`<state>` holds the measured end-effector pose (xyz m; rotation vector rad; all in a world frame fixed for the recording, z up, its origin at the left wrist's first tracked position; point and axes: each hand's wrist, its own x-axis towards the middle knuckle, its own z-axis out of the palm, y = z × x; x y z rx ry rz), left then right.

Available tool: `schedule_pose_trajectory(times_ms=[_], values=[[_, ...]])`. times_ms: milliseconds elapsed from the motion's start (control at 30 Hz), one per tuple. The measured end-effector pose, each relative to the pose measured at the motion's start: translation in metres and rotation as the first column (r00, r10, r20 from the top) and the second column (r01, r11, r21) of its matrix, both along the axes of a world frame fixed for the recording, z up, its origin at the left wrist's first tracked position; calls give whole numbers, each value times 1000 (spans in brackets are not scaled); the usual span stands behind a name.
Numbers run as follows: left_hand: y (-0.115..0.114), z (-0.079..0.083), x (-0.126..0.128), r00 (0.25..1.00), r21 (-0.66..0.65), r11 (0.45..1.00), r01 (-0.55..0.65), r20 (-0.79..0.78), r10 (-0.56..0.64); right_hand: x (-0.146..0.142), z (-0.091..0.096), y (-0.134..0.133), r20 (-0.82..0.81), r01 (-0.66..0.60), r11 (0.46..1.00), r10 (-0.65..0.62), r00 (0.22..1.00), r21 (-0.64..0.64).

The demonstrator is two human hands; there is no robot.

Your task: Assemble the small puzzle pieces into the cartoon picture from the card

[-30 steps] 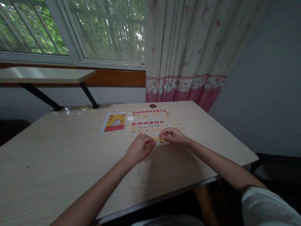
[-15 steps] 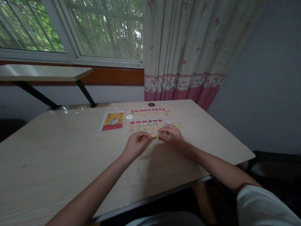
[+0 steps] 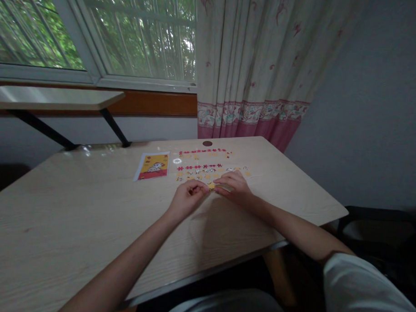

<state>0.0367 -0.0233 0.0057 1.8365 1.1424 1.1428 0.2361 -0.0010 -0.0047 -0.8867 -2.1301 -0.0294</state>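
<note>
Between my two hands is a small yellow puzzle piece (image 3: 211, 186) with dark marks, low over the table. My left hand (image 3: 190, 196) pinches its left side with thumb and forefinger. From the right, my right hand (image 3: 233, 186) closes thumb and fingers on its other edge; whether that is one piece or two joined I cannot tell. Just beyond my fingers lie rows of loose puzzle pieces: a row of red pieces (image 3: 199, 167), yellow and white ones below it, and another red row (image 3: 203, 151) farther back.
A printed picture card (image 3: 154, 167) of a white animal on yellow and red lies left of the rows. A raised shelf (image 3: 56, 98) stands at the back left of the table (image 3: 94, 232). A curtain (image 3: 246, 82) hangs behind, and a dark chair (image 3: 374, 214) is at the right.
My right hand has moved slightly left, closing the gap to the yellow piece at my left fingertips. The whole view has shifted a little.
</note>
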Motion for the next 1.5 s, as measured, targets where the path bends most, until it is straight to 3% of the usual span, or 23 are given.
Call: schedule_pose_trajectory(times_ms=[200,367,567,700,1200,1500], values=[[4,5,-16,982,187,982,-6,-186,41,7,0,6,-10,49,999,-49,999,-8],[16,0,-44,914,306,952,13,-390,113,17,1,6,11,67,997,-67,998,-49],[24,-11,-63,857,317,948,36,-497,134,32,-5,5,138,-85,981,110,984,-177],[23,-13,-65,842,297,953,55,-526,116,35,-8,7,191,-137,967,179,965,-214],[26,-19,-69,828,294,952,83,-553,98,35,-10,9,153,-164,951,210,966,-263],[24,-17,-66,832,295,949,109,-550,76,36,-9,7,219,-197,946,255,942,-256]])
